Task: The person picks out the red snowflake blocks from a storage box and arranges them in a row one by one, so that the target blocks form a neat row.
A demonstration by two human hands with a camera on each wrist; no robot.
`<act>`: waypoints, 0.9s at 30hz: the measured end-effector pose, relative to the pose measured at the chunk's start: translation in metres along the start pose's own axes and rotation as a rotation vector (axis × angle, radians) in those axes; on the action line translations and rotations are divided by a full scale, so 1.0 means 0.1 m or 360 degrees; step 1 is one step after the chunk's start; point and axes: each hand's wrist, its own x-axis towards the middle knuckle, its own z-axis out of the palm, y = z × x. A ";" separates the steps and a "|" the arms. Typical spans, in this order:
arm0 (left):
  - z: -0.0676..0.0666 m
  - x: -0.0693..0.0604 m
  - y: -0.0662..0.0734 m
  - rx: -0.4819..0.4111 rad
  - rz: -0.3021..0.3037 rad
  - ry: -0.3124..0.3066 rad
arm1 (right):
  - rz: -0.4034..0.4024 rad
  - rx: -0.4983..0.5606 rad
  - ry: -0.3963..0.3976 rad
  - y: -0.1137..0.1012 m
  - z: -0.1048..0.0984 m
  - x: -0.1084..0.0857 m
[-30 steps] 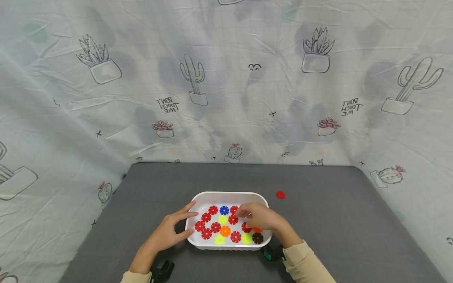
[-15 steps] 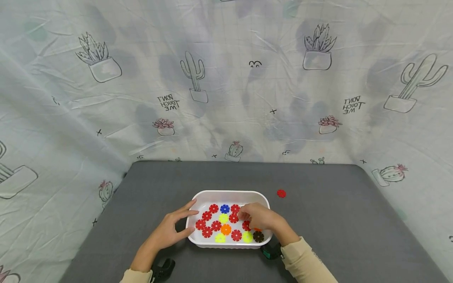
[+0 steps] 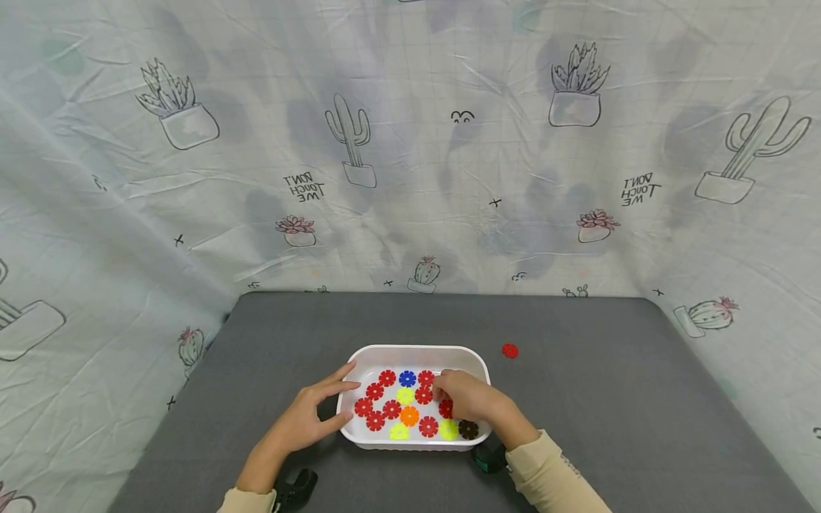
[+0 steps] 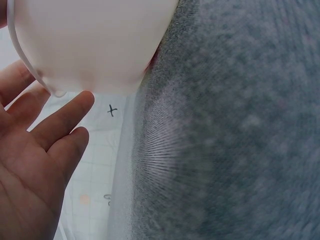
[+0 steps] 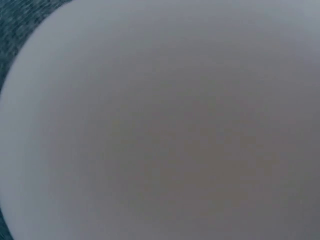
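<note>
A white tray [image 3: 420, 447] holds flower-shaped discs, among them a blue disc [image 3: 407, 379], an orange disc [image 3: 409, 416], a dark disc [image 3: 468, 429] and several red and yellow ones. My left hand [image 3: 306, 420] rests on the tray's left rim, fingers spread and fairly straight; the left wrist view has this hand [image 4: 35, 145] against the tray's wall [image 4: 90, 45]. Inside the tray's right part is my right hand [image 3: 471, 395], bent fingers pointing down beside red discs. Its fingertips are hidden, so whether they pinch a disc is unclear. Blurred tray wall [image 5: 165, 120] fills the right wrist view.
One red disc [image 3: 509, 350] lies outside the tray, behind its right end, on the grey table [image 3: 359, 320]. A pale cloth printed with cactus drawings [image 3: 410, 157] hangs behind and at both sides. Black bands are on both wrists.
My right hand has shifted slightly within the tray, its fingers drawn closer together, and now covers the orange disc at the right. My left hand keeps its place on the rim.
</note>
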 end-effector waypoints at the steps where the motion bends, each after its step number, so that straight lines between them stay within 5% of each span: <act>1: 0.00 0.00 0.00 -0.0001 0.0004 0.0001 | 0.0002 -0.0006 0.0001 0.00 0.00 0.00; 18: 0.00 0.01 0.02 -0.0013 -0.0016 -0.0003 | -0.0020 -0.0037 -0.0004 0.02 0.02 0.04; 27: 0.00 0.02 0.01 -0.0022 -0.0022 -0.0011 | -0.0109 0.0120 0.0029 0.07 0.02 0.05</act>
